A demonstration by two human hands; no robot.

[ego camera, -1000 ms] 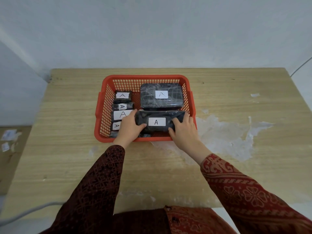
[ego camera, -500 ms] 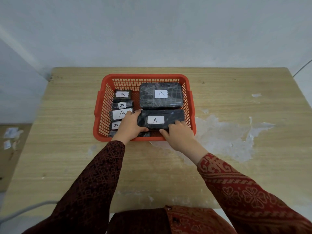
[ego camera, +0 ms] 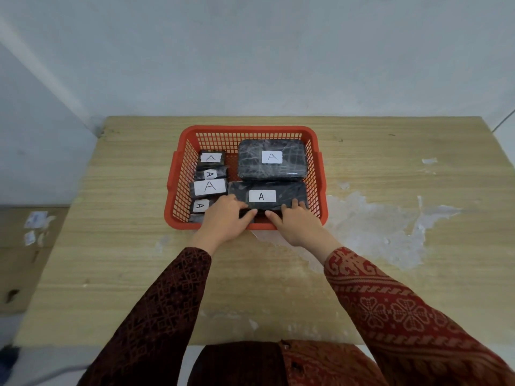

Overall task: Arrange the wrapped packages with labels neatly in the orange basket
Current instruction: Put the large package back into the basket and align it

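An orange mesh basket [ego camera: 178, 188] stands on the wooden table. Inside it lie black wrapped packages with white "A" labels. A large one [ego camera: 271, 160] fills the back right. A long flat one [ego camera: 289, 192] lies in front of it. Several small ones [ego camera: 209, 186] line the left side in a column. My left hand [ego camera: 227, 221] grips the long package's near left end. My right hand [ego camera: 296, 222] grips its near right edge, fingers curled over it. Both wrists cross the basket's near rim.
The table [ego camera: 111, 246] has a large patch of peeled white surface [ego camera: 370, 224] right of the basket. A cardboard box [ego camera: 25, 246] with paper scraps sits on the floor at the left. A wall rises behind the table's far edge.
Both hands slid toward the near edge of the long package, and my right hand moved left along it. The package has settled flat against the large one.
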